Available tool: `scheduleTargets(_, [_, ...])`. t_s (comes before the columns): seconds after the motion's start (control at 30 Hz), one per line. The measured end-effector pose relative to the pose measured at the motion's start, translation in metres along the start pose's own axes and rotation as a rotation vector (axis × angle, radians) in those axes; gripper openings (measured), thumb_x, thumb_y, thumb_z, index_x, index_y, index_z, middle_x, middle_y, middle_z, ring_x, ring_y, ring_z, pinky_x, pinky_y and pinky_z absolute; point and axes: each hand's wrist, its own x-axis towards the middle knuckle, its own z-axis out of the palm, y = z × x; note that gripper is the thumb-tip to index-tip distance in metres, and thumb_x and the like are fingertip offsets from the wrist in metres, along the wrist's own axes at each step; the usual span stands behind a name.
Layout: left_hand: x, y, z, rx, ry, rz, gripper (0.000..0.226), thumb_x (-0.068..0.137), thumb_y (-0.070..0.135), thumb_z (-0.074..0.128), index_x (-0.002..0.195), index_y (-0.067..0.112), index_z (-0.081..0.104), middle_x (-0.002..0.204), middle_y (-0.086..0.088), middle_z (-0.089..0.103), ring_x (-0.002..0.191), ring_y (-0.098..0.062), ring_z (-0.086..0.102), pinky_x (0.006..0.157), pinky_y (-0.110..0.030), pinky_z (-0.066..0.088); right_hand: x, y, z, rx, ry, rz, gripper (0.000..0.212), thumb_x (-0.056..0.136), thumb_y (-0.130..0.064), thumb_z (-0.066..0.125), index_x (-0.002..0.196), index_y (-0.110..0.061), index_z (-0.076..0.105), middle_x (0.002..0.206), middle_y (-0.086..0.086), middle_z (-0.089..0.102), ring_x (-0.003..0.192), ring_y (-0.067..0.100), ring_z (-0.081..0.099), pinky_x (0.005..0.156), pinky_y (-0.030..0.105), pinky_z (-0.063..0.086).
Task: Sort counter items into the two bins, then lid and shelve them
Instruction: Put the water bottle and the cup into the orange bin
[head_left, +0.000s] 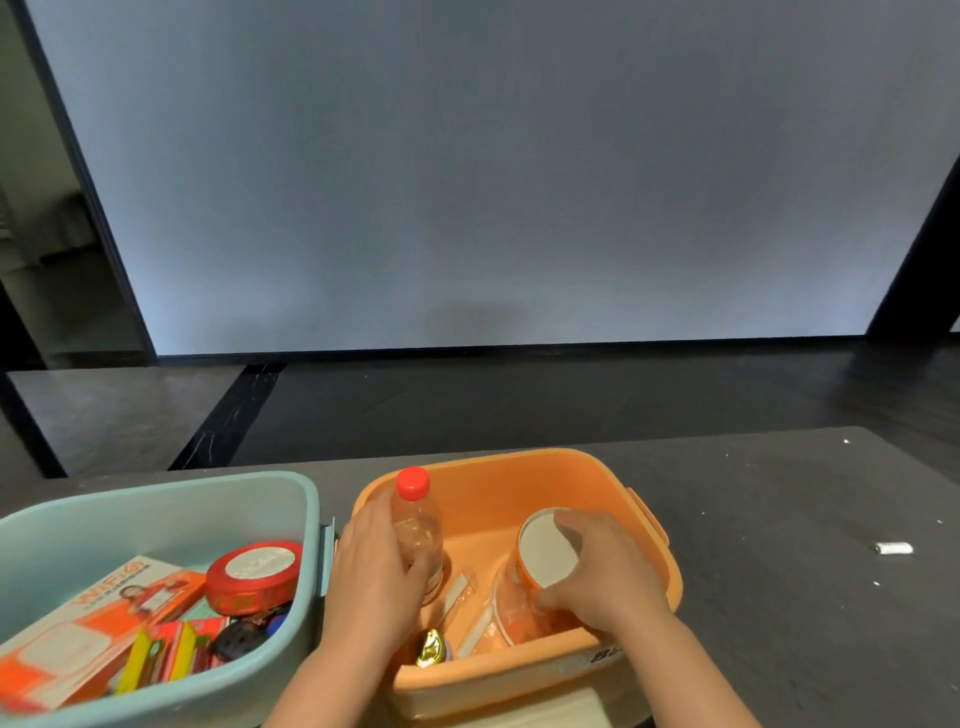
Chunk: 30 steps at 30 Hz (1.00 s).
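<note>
1. Both forearms enter from the bottom edge and reach into the orange bin (660, 582), which sits on the dark worktop (779, 519).
2. Left hand (374, 577): fingers and thumb are curled round a clear bottle (418, 540) with a red cap (413, 483). The bottle stands upright inside the orange bin, against its left wall.
3. Right hand (608, 566): fingers are curled over the rim of a clear jar (519, 608) with a white lid (545, 551). The jar is tilted, lid toward the camera, inside the orange bin at its right side.
4. Between the two hands, on the bin floor, lie two flat sachets (460, 592). Below the left hand, at the near wall, lies a small gold-wrapped item (431, 647).
5. A white label (605, 657) is fixed on the outer near wall of the orange bin, below the right hand.
6. Left of the left hand, just beside the orange bin, sits the blue bin (156, 499). It holds:
   - a red round tin (254, 574) with a pale top;
   - an orange-and-white box (88, 623);
   - yellow and red packets (166, 654);
   - a dark round item (236, 639), too blurred to identify.
7. Well to the right of the right hand, a small white cylinder (893, 547) lies alone on the worktop.
8. Beyond the worktop are a dark floor (519, 400) and a plain grey wall (493, 182).
</note>
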Motion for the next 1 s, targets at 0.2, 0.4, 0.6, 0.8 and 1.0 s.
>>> scheduleTargets(0.2, [-0.010,0.006,0.000,0.094,0.111,0.083,0.052,0.087,0.039,0.061,0.133,0.038,0.036,0.134,0.012,0.051,0.118,-0.010,0.054,0.091,-0.033,0.050,0.014,-0.033,0.016,0.015,-0.004,-0.085,0.092,0.053,-0.047,0.083,0.135,-0.039,0.040,0.134,-0.008,0.041,0.123,0.020,0.044,0.095,0.037,0.047])
scheduleTargets(0.4, [-0.007,0.007,-0.002,0.048,0.093,0.051,0.051,0.090,0.049,0.050,0.137,0.041,0.032,0.142,0.011,0.045,0.131,-0.016,0.044,0.107,-0.041,0.037,0.016,-0.026,0.006,0.114,0.086,-0.023,0.095,0.048,-0.050,0.085,0.134,-0.037,0.045,0.134,-0.011,0.045,0.122,0.016,0.046,0.094,0.034,0.047])
scheduleTargets(0.6, [-0.008,0.008,0.000,0.052,0.081,0.014,0.063,0.086,0.041,0.062,0.140,0.037,0.030,0.144,0.009,0.042,0.130,-0.016,0.045,0.102,-0.040,0.043,0.017,-0.003,0.002,0.100,0.106,0.054,0.098,0.060,-0.063,0.076,0.144,-0.035,0.033,0.152,-0.005,0.032,0.139,0.020,0.033,0.110,0.041,0.037])
scheduleTargets(0.8, [-0.007,0.007,-0.004,0.036,0.066,-0.025,0.063,0.085,0.037,0.065,0.138,0.034,0.032,0.144,0.007,0.042,0.130,-0.018,0.045,0.102,-0.042,0.043,0.017,-0.007,0.008,-0.060,0.041,0.013,0.093,0.073,-0.067,0.065,0.149,-0.031,0.026,0.161,-0.001,0.009,0.148,0.023,0.008,0.119,0.042,0.018])
scheduleTargets(1.0, [-0.031,0.012,-0.018,-0.124,0.048,-0.016,0.049,0.087,0.024,0.064,0.132,0.025,0.045,0.130,0.000,0.056,0.117,-0.021,0.055,0.095,-0.039,0.047,-0.036,-0.014,-0.008,0.091,0.242,-0.114,0.061,0.082,-0.051,0.064,0.137,-0.032,0.045,0.151,-0.010,0.030,0.138,0.013,0.028,0.108,0.034,0.033])
